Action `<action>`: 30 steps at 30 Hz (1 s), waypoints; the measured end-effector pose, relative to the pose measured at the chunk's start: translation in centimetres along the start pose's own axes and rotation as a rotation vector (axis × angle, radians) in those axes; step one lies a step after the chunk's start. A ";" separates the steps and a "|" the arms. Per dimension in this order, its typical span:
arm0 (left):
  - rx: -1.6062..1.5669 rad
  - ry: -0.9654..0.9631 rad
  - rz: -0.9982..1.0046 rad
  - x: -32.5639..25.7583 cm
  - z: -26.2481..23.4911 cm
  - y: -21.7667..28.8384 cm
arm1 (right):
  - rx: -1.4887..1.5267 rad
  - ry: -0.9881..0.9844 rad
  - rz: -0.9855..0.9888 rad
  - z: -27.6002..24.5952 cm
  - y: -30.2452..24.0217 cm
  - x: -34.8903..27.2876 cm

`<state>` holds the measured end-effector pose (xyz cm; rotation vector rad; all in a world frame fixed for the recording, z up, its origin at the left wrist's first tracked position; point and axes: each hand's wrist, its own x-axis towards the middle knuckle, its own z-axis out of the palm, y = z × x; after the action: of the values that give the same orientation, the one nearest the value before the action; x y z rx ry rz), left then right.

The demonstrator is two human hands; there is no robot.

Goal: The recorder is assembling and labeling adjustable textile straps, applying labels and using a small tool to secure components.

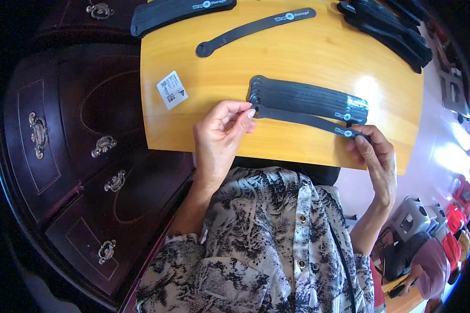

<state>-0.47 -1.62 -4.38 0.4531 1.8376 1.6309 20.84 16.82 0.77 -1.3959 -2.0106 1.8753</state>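
Note:
A long black fabric strap (308, 120) is stretched between my two hands near the front edge of the yellow table. My left hand (219, 135) pinches its rounded end, where a small hole shows. Its other end, with a pale printed mark, is gripped between the thumb and fingers of my right hand (375, 154). Just behind it lies a fanned row of several matching straps (308, 99), overlapping with their rounded ends to the left. The held strap runs along the front of this row; whether the two touch at the left end I cannot tell.
One loose strap (256, 31) lies farther back. Thick bundles of straps rest at the back left (183, 15) and back right (391, 34). A white label (172, 89) is on the table's left side. Dark wooden cabinets (104, 104) stand at left; plastic stools (410, 219) and people are at right.

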 end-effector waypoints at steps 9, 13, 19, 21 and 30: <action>0.095 0.040 0.014 0.1 0.3 -0.1 | 0.074 0.099 -0.022 -0.9 1.2 0.2; 0.083 0.038 0.021 0.2 0.4 -0.2 | 0.080 0.138 -0.013 -0.8 1.1 0.2; 0.104 0.044 0.029 0.3 0.6 -0.1 | 0.083 0.158 -0.011 -0.6 1.2 0.4; 0.096 0.047 0.025 0.4 0.6 0.2 | 0.085 0.157 -0.008 -0.5 0.9 0.3; 0.168 0.026 0.016 0.8 0.4 -0.3 | 0.098 0.162 -0.034 -0.6 1.5 0.5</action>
<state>-0.71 -0.87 -4.87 0.5223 2.0043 1.5054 21.76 17.37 -0.56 -1.4289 -1.8309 1.7587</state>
